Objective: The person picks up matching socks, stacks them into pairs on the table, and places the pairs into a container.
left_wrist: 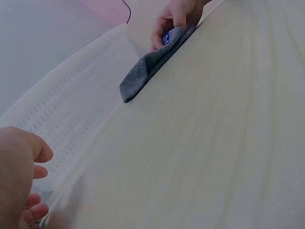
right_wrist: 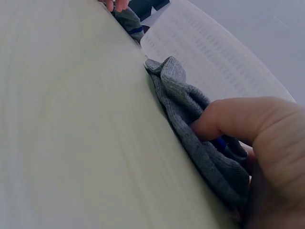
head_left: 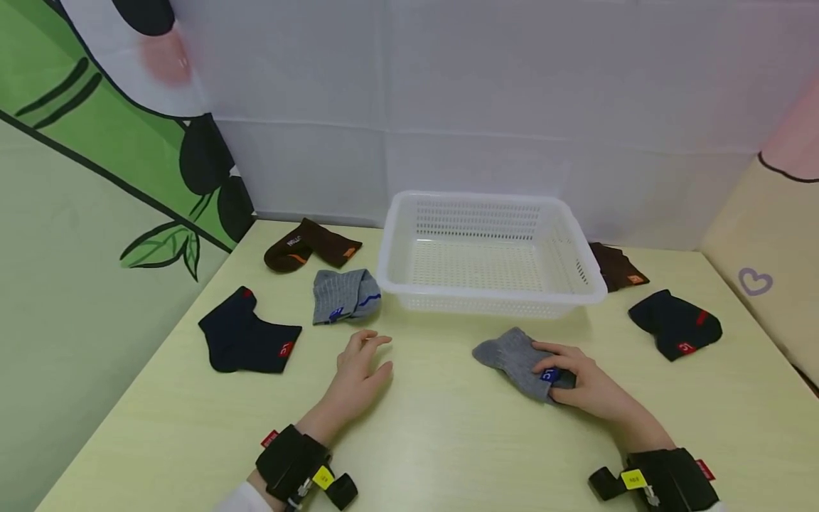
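Observation:
My right hand [head_left: 585,384] grips the cuff end of a grey sock [head_left: 512,355] with a blue label, lying on the table in front of the basket. In the right wrist view, the thumb presses into the folds of this grey sock [right_wrist: 183,114]. My left hand [head_left: 358,377] is held over the table with its fingers loosely bent and nothing in them. Just beyond it lies another grey sock [head_left: 345,295], folded over, with a blue stripe. A white plastic basket [head_left: 489,290] stands between and behind the hands, with nothing visible inside.
At the left lie a navy sock [head_left: 246,338] with a red label and, further back, a brown sock [head_left: 313,245]. To the right are another navy sock [head_left: 675,323] and a brown sock [head_left: 617,267], partly hidden by the basket. A pale curtain [head_left: 473,99] hangs behind the table.

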